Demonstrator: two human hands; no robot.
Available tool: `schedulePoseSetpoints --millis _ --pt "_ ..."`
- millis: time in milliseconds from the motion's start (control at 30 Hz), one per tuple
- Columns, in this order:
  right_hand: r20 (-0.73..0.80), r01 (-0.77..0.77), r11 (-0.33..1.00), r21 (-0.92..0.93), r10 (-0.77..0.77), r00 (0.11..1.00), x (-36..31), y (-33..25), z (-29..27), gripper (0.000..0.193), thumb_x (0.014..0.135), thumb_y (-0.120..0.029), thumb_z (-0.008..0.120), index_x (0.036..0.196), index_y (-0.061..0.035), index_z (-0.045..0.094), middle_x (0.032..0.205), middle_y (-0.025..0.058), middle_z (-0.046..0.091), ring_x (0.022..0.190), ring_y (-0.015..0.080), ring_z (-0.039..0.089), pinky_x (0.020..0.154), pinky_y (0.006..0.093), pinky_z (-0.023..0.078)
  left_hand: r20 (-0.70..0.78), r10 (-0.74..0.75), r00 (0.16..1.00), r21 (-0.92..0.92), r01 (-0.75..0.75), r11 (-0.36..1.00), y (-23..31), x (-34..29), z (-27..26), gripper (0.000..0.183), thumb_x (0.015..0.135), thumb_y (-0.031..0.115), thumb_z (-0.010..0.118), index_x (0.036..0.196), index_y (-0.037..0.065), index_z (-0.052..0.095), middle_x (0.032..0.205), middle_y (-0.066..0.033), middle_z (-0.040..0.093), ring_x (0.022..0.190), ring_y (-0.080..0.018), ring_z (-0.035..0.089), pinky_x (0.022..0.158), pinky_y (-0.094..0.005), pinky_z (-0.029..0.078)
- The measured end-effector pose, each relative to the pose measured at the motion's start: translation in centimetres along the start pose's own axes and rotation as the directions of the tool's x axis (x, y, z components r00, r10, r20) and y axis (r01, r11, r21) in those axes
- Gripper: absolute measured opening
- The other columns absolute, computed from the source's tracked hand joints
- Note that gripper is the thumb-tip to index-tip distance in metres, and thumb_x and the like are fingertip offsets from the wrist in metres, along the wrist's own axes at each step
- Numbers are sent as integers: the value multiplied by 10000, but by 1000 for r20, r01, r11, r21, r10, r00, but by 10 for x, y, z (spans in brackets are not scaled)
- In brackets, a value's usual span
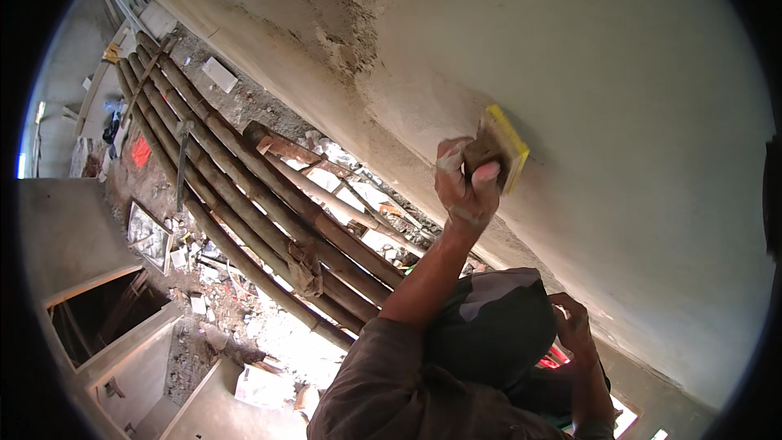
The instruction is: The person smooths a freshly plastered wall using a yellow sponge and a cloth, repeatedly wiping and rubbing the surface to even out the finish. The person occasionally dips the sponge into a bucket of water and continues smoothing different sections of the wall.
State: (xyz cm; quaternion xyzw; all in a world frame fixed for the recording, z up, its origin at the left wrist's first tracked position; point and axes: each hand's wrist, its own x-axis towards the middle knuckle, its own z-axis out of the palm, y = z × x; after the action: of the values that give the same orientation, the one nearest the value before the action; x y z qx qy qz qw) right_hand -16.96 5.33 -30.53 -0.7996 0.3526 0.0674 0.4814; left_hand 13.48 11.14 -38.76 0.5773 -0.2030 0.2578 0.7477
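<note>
My left hand (463, 183), smeared pale with plaster, is closed round the back of a sponge float (505, 147). The float has a brown back and a yellow face pressed against or very near the pale plastered wall (635, 130). Lower down, my right hand (574, 326) has its fingers curled at the edge of a dark rounded thing (497, 330) with a grey patch on top. What that thing is, I cannot make out, and it hides part of the fingers. A brown sleeve covers my left upper arm.
Several long bamboo poles (261, 187) run side by side on the left, tied with a cloth (305, 269). Below them lies rubble-strewn ground (220, 326). Rough, unsmoothed plaster (346, 33) shows at the upper wall. An opening with a pale frame (106, 314) is at lower left.
</note>
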Motion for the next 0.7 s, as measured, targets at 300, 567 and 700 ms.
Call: schedulePoseSetpoints --millis 300,567,700 --pt "-5 -13 1000 -18 13 1000 0 11 1 160 897 -79 566 1010 10 635 962 133 662 836 214 646 686 308 509 -365 -891 271 -304 870 389 -183 -26 -81 623 904 563 509 1054 -41 477 1066 -179 532 963 -267 561 804 -398 502" --pt "-15 41 997 -60 -42 999 -7 11 2 161 877 -51 571 999 38 627 944 174 665 898 267 647 806 338 488 -364 -584 726 23 633 774 -78 60 -14 552 921 484 531 1005 -62 538 883 -110 561 819 -227 595 715 -363 513" --pt "13 122 991 -57 -121 993 3 14 6 163 886 -63 570 1000 40 626 942 172 665 888 267 647 799 338 491 88 277 957 168 -288 943 -20 35 0 456 820 394 720 1040 53 512 878 -116 598 754 -267 593 678 -396 475"
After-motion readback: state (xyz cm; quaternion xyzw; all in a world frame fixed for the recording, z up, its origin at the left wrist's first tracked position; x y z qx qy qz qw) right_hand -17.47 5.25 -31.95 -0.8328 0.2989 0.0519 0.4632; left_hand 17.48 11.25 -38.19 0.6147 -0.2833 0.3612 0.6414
